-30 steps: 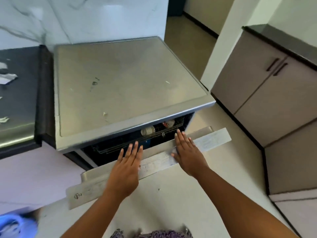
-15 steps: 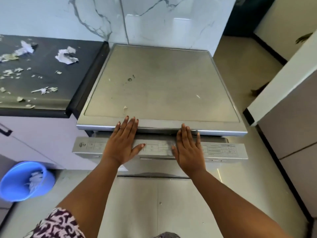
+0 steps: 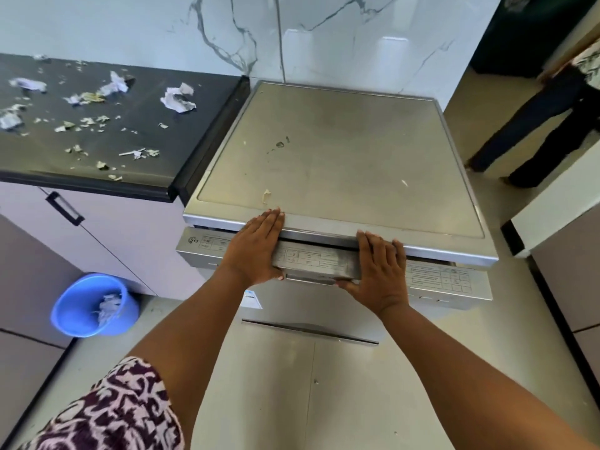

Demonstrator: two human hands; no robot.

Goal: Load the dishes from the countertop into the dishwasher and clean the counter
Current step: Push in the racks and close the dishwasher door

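Dishwasher (image 3: 341, 157) panel (image 3: 311, 259), print illegible, both hands flat

A blue bucket (image 3: 94, 306) sits on the floor at eight o'clock, crumpled paper inside; white marble wall (image 3: 324, 34) runs across twelve o'clock. At two o'clock a person's dark trousered legs (image 3: 532, 131) stand on the tiles; pale cabinet doors (image 3: 107, 241) with a black handle (image 3: 65, 208) lie at nine o'clock.

Dishwasher (image 3: 341, 151) top lies bare — paper scraps (image 3: 178, 99) litter the counter (image 3: 156, 141) left.
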